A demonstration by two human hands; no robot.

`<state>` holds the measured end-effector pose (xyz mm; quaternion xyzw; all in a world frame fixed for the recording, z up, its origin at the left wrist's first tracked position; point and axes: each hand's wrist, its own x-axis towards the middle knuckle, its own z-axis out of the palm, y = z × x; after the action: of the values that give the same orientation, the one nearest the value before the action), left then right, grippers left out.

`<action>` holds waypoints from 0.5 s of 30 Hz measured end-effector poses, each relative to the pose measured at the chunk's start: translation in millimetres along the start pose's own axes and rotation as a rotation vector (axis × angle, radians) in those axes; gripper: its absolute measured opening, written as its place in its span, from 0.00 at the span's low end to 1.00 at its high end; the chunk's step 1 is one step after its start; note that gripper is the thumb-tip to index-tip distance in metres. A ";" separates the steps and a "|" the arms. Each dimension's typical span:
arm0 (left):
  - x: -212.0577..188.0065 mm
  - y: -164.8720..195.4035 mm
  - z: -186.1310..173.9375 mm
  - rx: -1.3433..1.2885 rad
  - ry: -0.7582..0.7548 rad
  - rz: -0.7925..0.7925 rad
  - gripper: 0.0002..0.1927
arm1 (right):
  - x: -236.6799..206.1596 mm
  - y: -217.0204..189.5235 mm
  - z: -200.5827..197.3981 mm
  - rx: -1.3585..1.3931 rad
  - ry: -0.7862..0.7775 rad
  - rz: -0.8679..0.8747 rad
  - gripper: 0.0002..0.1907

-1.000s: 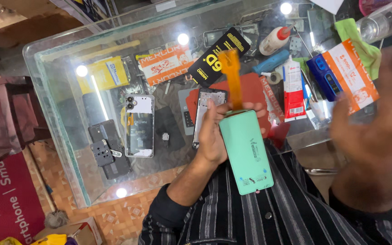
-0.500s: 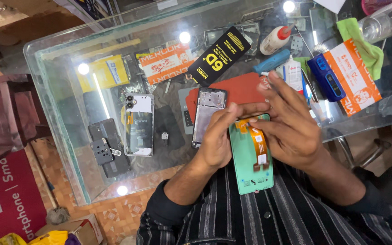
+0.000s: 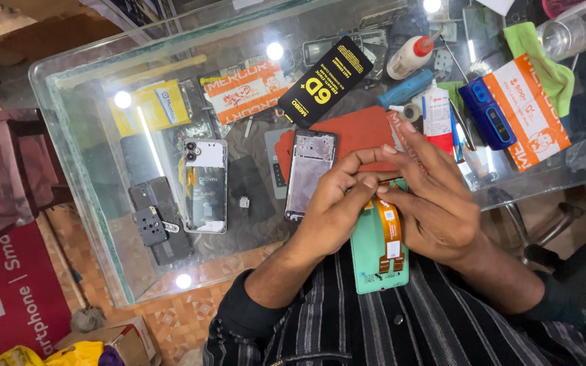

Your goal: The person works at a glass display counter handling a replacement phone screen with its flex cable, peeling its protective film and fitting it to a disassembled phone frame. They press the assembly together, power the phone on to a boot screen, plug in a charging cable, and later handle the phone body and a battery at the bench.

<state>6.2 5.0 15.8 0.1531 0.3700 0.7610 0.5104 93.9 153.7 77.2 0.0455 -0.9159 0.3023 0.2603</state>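
Both my hands hold a mint-green phone screen panel (image 3: pixel 374 261) with its back facing up, close to my striped shirt. An orange flex cable (image 3: pixel 390 227) lies flat along the panel's back. My left hand (image 3: pixel 333 207) grips the panel's left edge, fingers reaching over its top. My right hand (image 3: pixel 432 200) covers the panel's upper right, with fingertips pressing near the cable's top end. Just beyond my left hand, a bare phone frame (image 3: pixel 309 173) lies on the glass table (image 3: pixel 83 142) beside a red mat (image 3: pixel 364 132).
On the glass lie an open phone with its back removed (image 3: pixel 205 184), a black packet (image 3: pixel 325 81), glue bottles (image 3: pixel 409 57), a white tube (image 3: pixel 436 115), a blue tool (image 3: pixel 487 112), an orange packet (image 3: pixel 533 122) and a green cloth (image 3: pixel 540 57). Phones sit under the glass.
The orange cable stood up from the panel a second ago and now lies flat on it. My right hand came in from the right and settled on the panel.
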 end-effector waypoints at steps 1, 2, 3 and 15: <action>-1.1 1.1 0.1 0.020 -0.004 0.003 0.20 | -0.8 0.0 0.1 0.003 0.004 0.003 0.09; -1.9 1.8 0.7 0.040 -0.008 0.006 0.21 | -1.6 0.3 -0.4 0.006 0.007 0.006 0.08; -2.9 3.0 0.8 0.060 -0.011 0.010 0.21 | -2.2 0.6 -0.8 0.016 0.010 -0.001 0.09; -3.4 9.6 2.2 0.131 0.004 0.098 0.19 | -7.9 2.8 -1.5 0.030 -0.054 -0.036 0.16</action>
<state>2.7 0.9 24.7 0.2029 0.4119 0.7596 0.4606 100.7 156.3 72.7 0.0742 -0.9170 0.3098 0.2400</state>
